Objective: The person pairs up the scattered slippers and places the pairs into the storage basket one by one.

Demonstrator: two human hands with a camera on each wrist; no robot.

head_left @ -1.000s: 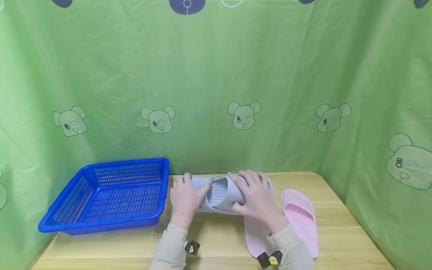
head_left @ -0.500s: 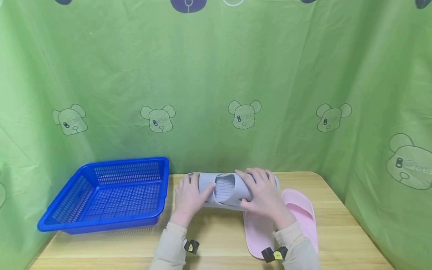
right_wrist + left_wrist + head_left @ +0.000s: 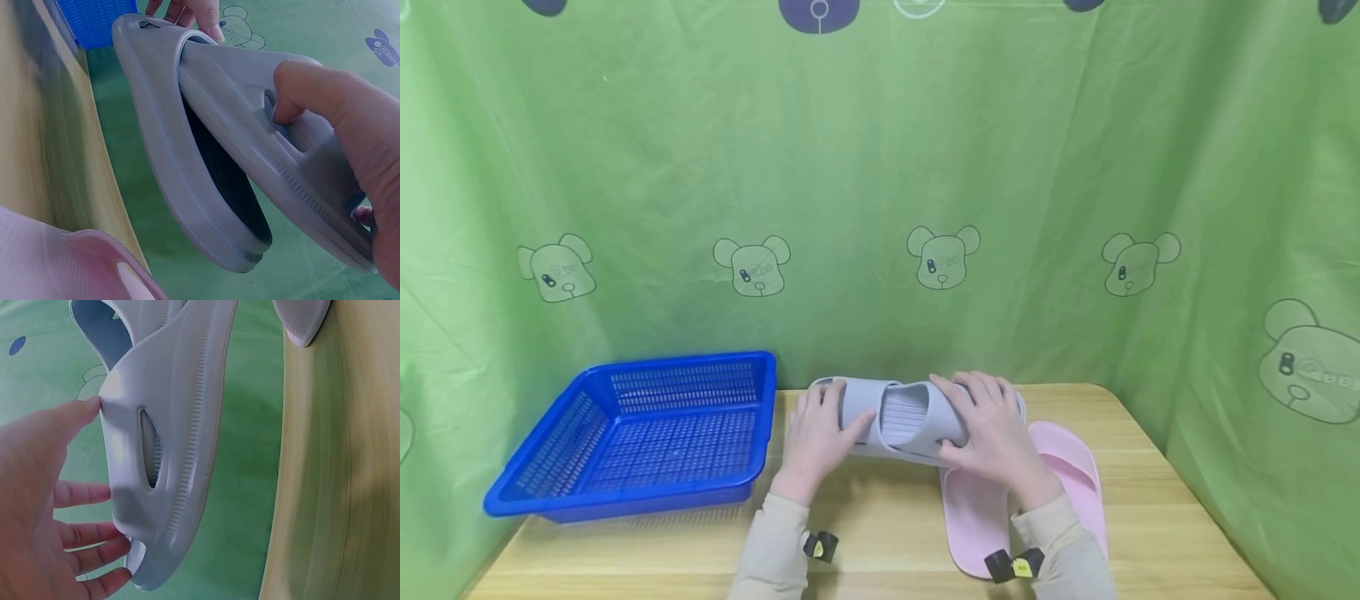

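Note:
Two pale grey slippers are tucked into each other lengthwise, held at the back middle of the table. My left hand (image 3: 816,429) grips the toe part of the left slipper (image 3: 861,404), thumb at its strap edge. On the other end, my right hand (image 3: 988,429) grips the right slipper (image 3: 942,421). In the right wrist view, its thumb (image 3: 300,100) goes into a slot in the upper (image 3: 244,78). There, one slipper's heel end runs under the other's strap (image 3: 156,62). The left wrist view shows fingertips (image 3: 103,547) at the toe opening.
A pair of pink slippers lies on the right; the nearer one (image 3: 973,508) is partly under the right arm, the other (image 3: 1071,458) beside it. A blue mesh basket (image 3: 625,504) stands at the left. A green curtain (image 3: 850,167) surrounds the wooden table (image 3: 880,533).
Both hands have carried the joined grey slippers a little to the right and up in view, away from me. The basket and pink slippers have stayed put.

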